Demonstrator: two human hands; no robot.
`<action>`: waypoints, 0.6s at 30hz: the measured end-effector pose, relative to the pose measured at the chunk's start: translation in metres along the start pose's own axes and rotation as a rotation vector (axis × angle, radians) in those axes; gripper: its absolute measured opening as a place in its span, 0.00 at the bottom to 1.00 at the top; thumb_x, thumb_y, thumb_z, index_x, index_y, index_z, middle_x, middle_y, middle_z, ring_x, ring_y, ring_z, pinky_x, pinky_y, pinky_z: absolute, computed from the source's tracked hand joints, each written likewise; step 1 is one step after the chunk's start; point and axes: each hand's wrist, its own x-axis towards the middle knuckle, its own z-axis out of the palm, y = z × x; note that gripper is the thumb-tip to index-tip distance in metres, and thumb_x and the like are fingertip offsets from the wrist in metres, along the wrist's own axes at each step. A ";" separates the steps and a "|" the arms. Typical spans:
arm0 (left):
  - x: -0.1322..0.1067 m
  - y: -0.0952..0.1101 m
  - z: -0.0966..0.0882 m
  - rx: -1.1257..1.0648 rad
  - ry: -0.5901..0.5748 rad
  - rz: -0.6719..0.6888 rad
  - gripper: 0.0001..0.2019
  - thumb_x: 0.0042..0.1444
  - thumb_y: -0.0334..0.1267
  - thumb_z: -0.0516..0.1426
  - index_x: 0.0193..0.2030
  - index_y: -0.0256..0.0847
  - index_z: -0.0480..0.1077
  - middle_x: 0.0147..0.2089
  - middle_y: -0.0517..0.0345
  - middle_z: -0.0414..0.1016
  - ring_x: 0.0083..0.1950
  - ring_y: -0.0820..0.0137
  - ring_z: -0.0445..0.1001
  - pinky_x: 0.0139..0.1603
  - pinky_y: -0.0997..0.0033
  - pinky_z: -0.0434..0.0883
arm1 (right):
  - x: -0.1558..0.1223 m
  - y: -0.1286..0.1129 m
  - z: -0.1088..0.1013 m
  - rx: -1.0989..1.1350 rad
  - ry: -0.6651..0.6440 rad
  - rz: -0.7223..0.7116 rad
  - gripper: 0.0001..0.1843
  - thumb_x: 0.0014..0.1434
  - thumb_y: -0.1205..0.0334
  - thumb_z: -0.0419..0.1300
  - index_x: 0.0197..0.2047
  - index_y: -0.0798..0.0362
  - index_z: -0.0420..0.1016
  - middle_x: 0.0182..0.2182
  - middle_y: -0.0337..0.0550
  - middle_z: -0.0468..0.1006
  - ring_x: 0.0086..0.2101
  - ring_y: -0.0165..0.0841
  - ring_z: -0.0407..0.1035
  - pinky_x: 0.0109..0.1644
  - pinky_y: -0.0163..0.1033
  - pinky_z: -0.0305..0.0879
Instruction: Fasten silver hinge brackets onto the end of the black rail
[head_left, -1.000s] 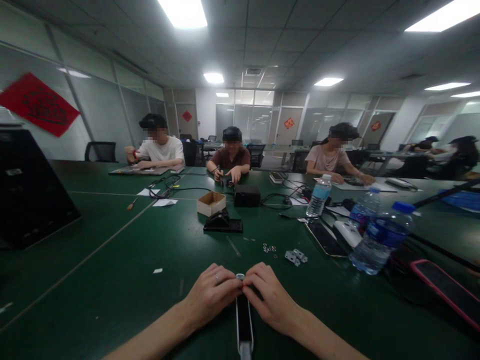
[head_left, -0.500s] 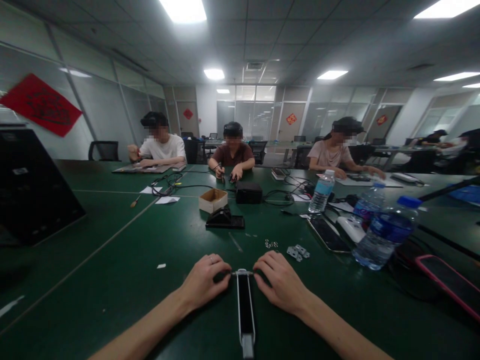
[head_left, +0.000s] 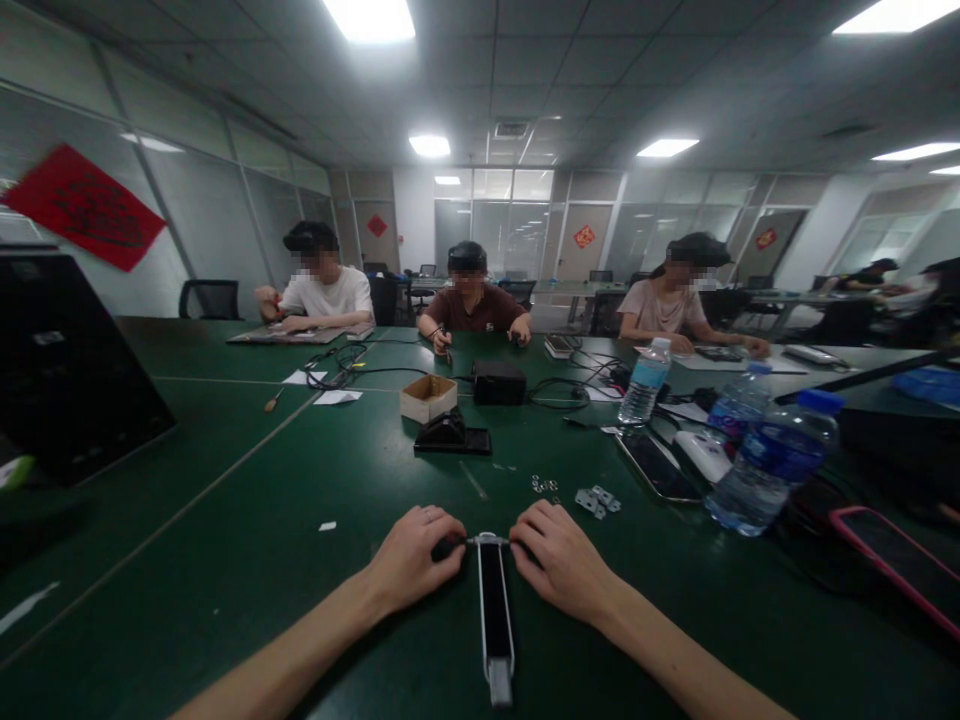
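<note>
Bar [head_left: 495, 610], long, thin and black with silver edges, lies flat on a green table [head_left: 225, 520], running from the near edge straight away from the viewer. Both hands meet at its far end. The left hand [head_left: 415, 560] is curled, fingers narrowed to a pinch on the left side of the bar's silver tip. The right hand [head_left: 559, 560] mirrors it, fingers drawn close and pressed to the tip's right side. A small dark shape under the left fingertips may be a part or only shadow; the view is too dim to say.

Work on that far end looks under way rather than finished, since both hands are closed on it. Just beyond the hands, a cluster of tiny washers [head_left: 544, 486] and some small metal brackets [head_left: 598, 499] lie loose on the table, apart from the bar and untouched, so fitting them seems left to do.

Further right stand water bottles [head_left: 772, 462]. Three other people sit at the table's far side.
</note>
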 end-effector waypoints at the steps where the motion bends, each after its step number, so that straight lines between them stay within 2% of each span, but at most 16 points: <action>1: 0.000 0.000 0.000 -0.014 -0.014 -0.007 0.06 0.56 0.34 0.56 0.39 0.41 0.72 0.36 0.58 0.76 0.37 0.67 0.72 0.42 0.68 0.67 | 0.000 0.000 0.000 -0.002 -0.003 0.001 0.07 0.60 0.69 0.55 0.38 0.54 0.74 0.36 0.44 0.75 0.38 0.35 0.65 0.41 0.39 0.61; 9: 0.003 0.000 0.007 -0.138 -0.072 -0.089 0.08 0.57 0.34 0.56 0.43 0.41 0.74 0.35 0.61 0.76 0.32 0.71 0.71 0.36 0.75 0.67 | 0.000 -0.002 -0.001 0.001 -0.015 0.001 0.07 0.60 0.70 0.55 0.38 0.55 0.74 0.37 0.44 0.75 0.39 0.34 0.66 0.41 0.38 0.62; 18: 0.005 0.006 0.005 -0.128 -0.077 -0.117 0.08 0.58 0.36 0.57 0.44 0.40 0.74 0.36 0.60 0.76 0.33 0.70 0.71 0.37 0.73 0.67 | 0.000 -0.001 0.000 0.002 -0.016 -0.003 0.07 0.60 0.69 0.55 0.38 0.54 0.74 0.37 0.44 0.75 0.39 0.34 0.66 0.40 0.38 0.62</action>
